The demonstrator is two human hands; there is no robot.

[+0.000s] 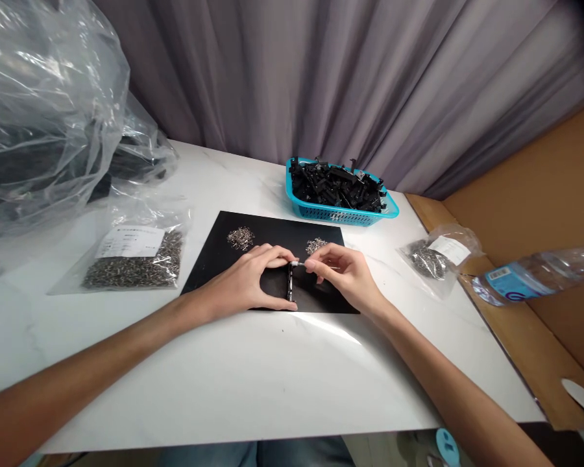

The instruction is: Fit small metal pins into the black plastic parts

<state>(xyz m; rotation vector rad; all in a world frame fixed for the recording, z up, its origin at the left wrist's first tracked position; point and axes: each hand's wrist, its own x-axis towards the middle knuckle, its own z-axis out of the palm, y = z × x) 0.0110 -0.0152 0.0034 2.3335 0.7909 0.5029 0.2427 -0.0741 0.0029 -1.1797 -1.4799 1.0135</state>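
Risk first: we judge that the black part could twist or slip, since the left hand braces it only at its two ends, and a sideways push from the thin rod would be the cause. We also note the right-hand pile of metal bits lies just beyond the right hand; a careless knuckle could scatter it.

Fingers: we see the left thumb and fingers spread wide, grasping the part between near and far ends, over the black mat. The right thumb and forefinger pinch close on the rod, its pale end at the part's far end. Whether they touch, we cannot tell.
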